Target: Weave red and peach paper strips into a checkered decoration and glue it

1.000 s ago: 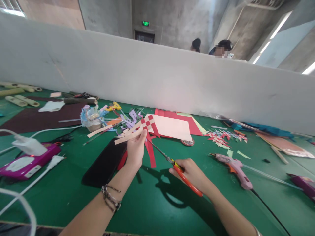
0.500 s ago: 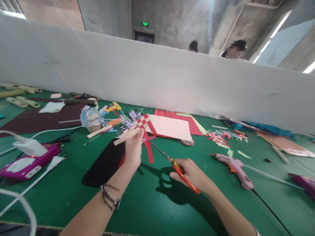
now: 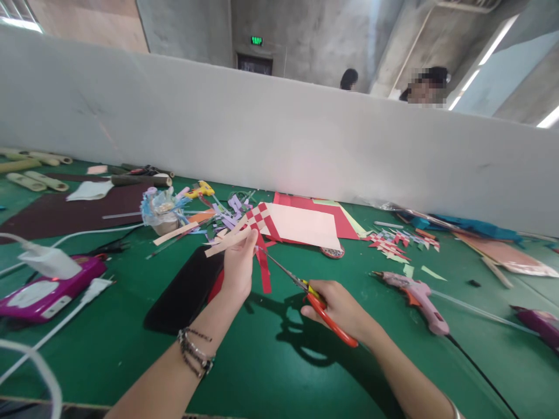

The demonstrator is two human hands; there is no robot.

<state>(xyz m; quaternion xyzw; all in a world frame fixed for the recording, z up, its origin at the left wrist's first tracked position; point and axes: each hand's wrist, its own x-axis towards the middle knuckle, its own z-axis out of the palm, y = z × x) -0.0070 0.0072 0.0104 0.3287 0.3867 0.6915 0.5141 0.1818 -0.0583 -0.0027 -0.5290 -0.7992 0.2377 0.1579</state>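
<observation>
Grip of the left hand (image 3: 238, 265): closed, with thumb and fingers pinching the woven paper piece (image 3: 257, 220), a red-and-cream checker weave held up clear of the green bench (image 3: 271, 366). Cream strip ends project to the left of the hand. Loose red strips (image 3: 263, 269) hang down from the weave on its right side.

Grip of the right hand (image 3: 339, 308): closed through the orange handles of the scissors (image 3: 308, 289). The blades point up and to the left, with their tips at the hanging red strips, just beside the left thumb. How far the blades are parted cannot be told, nor whether they touch the paper.

Surroundings: a black flat object (image 3: 186, 291) lies on the bench below the left wrist. A cream sheet (image 3: 305, 227) rests on a red sheet (image 3: 336, 212) beyond the weave. A pink glue gun (image 3: 414, 294) lies to the right of the scissors hand, well apart from it. Red and cream paper scraps (image 3: 399, 241) are scattered behind the gun. A magenta device (image 3: 39, 291) with a white charger (image 3: 48, 262) on it sits at the left edge.
</observation>
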